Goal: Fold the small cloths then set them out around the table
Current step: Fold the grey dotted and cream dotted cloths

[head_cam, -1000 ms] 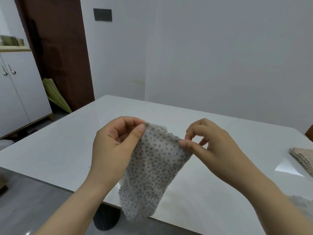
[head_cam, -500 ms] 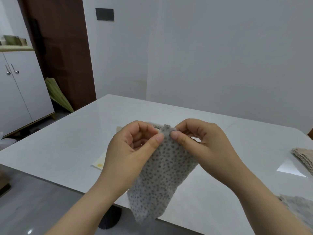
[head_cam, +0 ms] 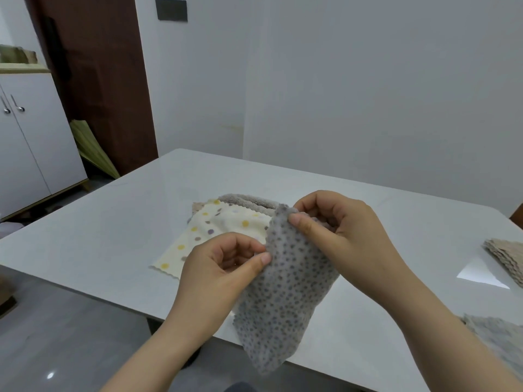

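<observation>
A: Where is the grey dotted cloth (head_cam: 283,292) right now?

B: Off the worktop (head_cam: 119,222), hanging between both hands. The right hand (head_cam: 336,236) pinches its top corner between thumb and forefinger; the left hand (head_cam: 223,267) pinches the edge just below and to the left. Both hands are closed on it, and the rest dangles below them, past the worktop's near edge.

A: What else is around?

B: Just beyond the left hand lies a cream polka-dot cloth (head_cam: 215,233) on top of a beige plush cloth (head_cam: 249,200). Far out to the right of the right hand sit a stack of tan cloths (head_cam: 506,258) and a grey cloth (head_cam: 498,338).

A: What might go wrong?

B: I'd judge the edges could go askew: the fabric is limp and held only at two close points, so the fold may land crooked.

A: Any change from a second ago?

B: Yes. The hands were apart at matching height; now the left one sits lower.
</observation>
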Tool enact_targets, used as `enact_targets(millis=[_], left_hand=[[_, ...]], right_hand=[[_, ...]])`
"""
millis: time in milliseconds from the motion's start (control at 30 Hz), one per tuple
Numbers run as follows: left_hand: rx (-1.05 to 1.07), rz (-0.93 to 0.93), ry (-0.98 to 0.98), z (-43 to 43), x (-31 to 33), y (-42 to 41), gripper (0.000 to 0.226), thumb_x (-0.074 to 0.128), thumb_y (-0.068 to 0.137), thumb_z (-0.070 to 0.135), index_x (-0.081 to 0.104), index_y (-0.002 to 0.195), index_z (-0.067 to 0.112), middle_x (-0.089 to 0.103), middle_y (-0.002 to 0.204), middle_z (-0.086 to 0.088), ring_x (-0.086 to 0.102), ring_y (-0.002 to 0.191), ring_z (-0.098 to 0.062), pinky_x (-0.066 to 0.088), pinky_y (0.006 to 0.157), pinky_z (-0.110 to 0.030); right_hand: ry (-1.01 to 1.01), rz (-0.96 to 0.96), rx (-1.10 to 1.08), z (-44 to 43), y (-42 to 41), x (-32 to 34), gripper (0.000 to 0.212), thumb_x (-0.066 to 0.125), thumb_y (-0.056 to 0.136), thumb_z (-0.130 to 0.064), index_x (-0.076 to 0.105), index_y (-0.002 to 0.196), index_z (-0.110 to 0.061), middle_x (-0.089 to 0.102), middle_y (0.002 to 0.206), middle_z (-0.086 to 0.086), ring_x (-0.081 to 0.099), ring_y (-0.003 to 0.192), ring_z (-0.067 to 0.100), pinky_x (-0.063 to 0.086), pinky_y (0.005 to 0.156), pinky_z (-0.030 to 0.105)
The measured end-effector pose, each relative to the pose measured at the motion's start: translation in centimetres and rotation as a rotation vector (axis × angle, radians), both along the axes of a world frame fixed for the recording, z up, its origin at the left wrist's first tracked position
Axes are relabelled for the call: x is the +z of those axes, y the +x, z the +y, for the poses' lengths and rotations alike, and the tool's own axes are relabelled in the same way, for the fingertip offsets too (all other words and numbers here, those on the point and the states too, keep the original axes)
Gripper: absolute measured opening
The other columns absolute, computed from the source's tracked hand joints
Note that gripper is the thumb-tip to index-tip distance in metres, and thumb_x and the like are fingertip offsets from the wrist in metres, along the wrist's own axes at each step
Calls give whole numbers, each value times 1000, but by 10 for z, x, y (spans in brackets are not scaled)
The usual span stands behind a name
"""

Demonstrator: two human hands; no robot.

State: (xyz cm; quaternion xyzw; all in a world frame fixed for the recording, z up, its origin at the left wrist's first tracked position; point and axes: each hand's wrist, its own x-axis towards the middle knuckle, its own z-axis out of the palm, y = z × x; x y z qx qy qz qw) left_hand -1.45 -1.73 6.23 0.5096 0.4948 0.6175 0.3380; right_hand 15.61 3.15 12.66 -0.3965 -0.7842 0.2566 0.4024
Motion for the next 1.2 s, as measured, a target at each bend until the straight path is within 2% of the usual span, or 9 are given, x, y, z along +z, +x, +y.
enact_targets(millis=[133, 233, 367, 433, 600, 667, 867, 1000, 1200], left_hand=[[-8, 5, 25, -1, -2, -1, 6, 75, 74, 12, 72, 70, 15, 72, 73, -2, 68, 71, -14, 52, 65, -15], [-50, 30, 17, -4, -4, -2, 14, 78, 69, 29, 70, 71, 17, 71, 74, -2, 67, 71, -13, 52, 66, -17], [-82, 147, -20, -5, -16, -4, 35, 71, 66, 51, 71, 76, 17, 67, 79, -17, 62, 74, -34, 52, 71, -45], [-77, 230, -29, -5, -23, -6, 38, 67, 69, 53, 69, 75, 15, 62, 77, -18, 58, 76, -38, 50, 71, -51], [-6, 371, 12, -6, -37, -5, 42, 67, 77, 37, 37, 52, 21, 35, 54, 11, 35, 53, -4, 26, 51, -15], [7, 393, -1, -4, -42, -6, 46, 67, 83, 32, 35, 52, 21, 35, 54, 11, 34, 53, -3, 26, 51, -14], [-22, 380, -36, -5, -50, -16, 52, 49, 76, 58, 37, 57, 10, 32, 56, 0, 35, 55, -7, 28, 54, -19], [-32, 296, -96, -9, -50, -22, 64, 53, 79, 59, 38, 53, 3, 34, 53, -16, 36, 50, -23, 33, 53, -25], [59, 226, -114, -14, -42, -22, 60, 64, 78, 44, 25, 41, 16, 21, 39, 7, 21, 39, -10, 23, 43, -15]], right_hand=[[-28, 54, 6, 0, 0, -1, 11, 70, 83, -27, 69, 73, -23, 65, 67, -10, 54, 63, 7, 43, 59, 16], [10, 102, -18, 1, -1, -1, 13, 69, 85, -24, 66, 72, -23, 64, 68, -12, 52, 63, 1, 42, 60, 13], [53, 131, -52, 2, -4, -2, 12, 68, 86, -25, 66, 75, -22, 67, 75, -6, 55, 66, 1, 43, 61, 12], [65, 140, -65, 3, -4, -3, 11, 68, 87, -24, 66, 76, -21, 67, 75, -7, 56, 67, 2, 43, 62, 12], [80, 179, -77, 4, -6, -4, 11, 68, 87, -21, 66, 76, -19, 65, 71, -13, 55, 66, -2, 40, 63, 8], [94, 185, -89, 4, -4, -3, 11, 67, 88, -20, 66, 76, -18, 63, 70, -14, 55, 66, -3, 39, 63, 7], [117, 218, -170, 11, 6, -7, 12, 65, 89, -21, 64, 77, -21, 62, 70, -16, 53, 65, -1, 38, 62, 7], [152, 189, -232, 16, 15, -14, 15, 63, 90, -21, 61, 76, -25, 59, 71, -22, 51, 63, -3, 38, 63, 7], [139, 136, -311, 23, 26, -30, 14, 60, 92, -25, 61, 78, -24, 60, 75, -12, 53, 69, 8, 39, 64, 6]])
